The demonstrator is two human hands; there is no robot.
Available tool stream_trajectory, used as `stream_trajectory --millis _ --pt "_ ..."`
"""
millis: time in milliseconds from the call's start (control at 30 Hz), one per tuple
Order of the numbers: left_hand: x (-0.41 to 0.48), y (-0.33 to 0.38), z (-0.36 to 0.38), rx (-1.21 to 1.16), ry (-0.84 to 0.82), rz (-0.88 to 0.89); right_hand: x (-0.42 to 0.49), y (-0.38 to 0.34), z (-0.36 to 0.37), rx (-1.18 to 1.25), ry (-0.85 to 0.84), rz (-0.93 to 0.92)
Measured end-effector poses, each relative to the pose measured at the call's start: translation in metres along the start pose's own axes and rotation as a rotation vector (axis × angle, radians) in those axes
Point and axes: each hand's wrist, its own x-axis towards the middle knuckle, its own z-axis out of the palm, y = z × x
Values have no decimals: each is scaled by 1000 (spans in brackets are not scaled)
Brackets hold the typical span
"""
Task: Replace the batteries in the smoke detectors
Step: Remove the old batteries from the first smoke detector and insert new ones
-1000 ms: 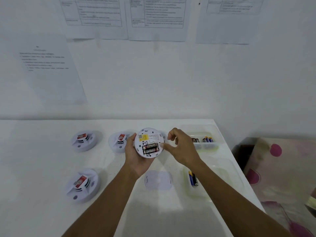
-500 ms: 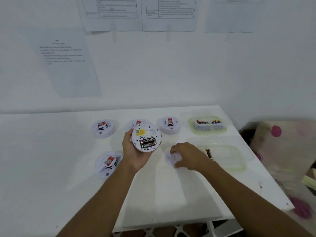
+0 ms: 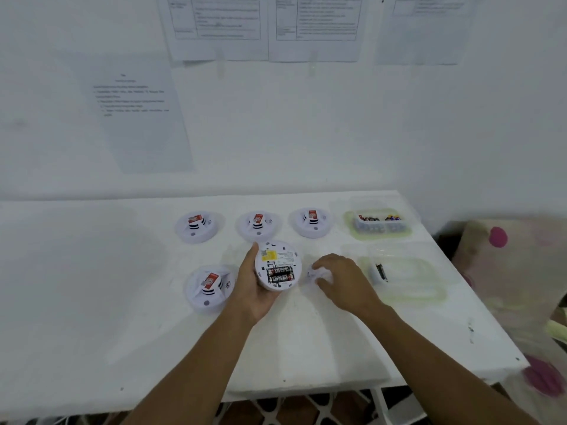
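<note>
- The left hand [image 3: 254, 289] is holding a round white smoke detector [image 3: 277, 265] above the surface [image 3: 92, 286], with its back facing up. Its grip is wrapping the rim, thumb on the far-left edge, and the other fingers are hiding beneath the body.
- Two black batteries [image 3: 280, 275] are sitting side by side in the detector's open bay. The print on the yellow label above them is too small to read.
- The right hand [image 3: 340, 280] is curling its grip over a small white piece [image 3: 314, 275] just right of the held detector. The fingers are covering most of it, so I cannot tell its shape or whether it is touching the surface.
- A far-left detector [image 3: 196, 225], a far-middle detector [image 3: 257, 223], a far-right detector [image 3: 311, 221] and a near detector [image 3: 210, 286] are lying on the surface.
- A far tub [image 3: 379, 234] is holding blurred batteries. A near clear tub [image 3: 423, 289], its walls barely showing, is holding one dark battery [image 3: 381, 271].
- The wall sheets [image 3: 138, 118] are showing blurred text, and the frame is cutting off the top ones.
</note>
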Motion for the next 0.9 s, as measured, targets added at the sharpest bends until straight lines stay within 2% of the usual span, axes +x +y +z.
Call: stream_trajectory --millis 167,300,733,900 --pt "3 -8 10 80 23 -2 3 -14 0 462 53 262" --pt "3 -11 11 84 29 1 1 -17 -5 616 74 327" --pt "0 -15 14 30 21 1 0 -17 -4 572 68 253" --pt "-1 -17 15 -17 19 -32 2 -24 -2 396 123 161"
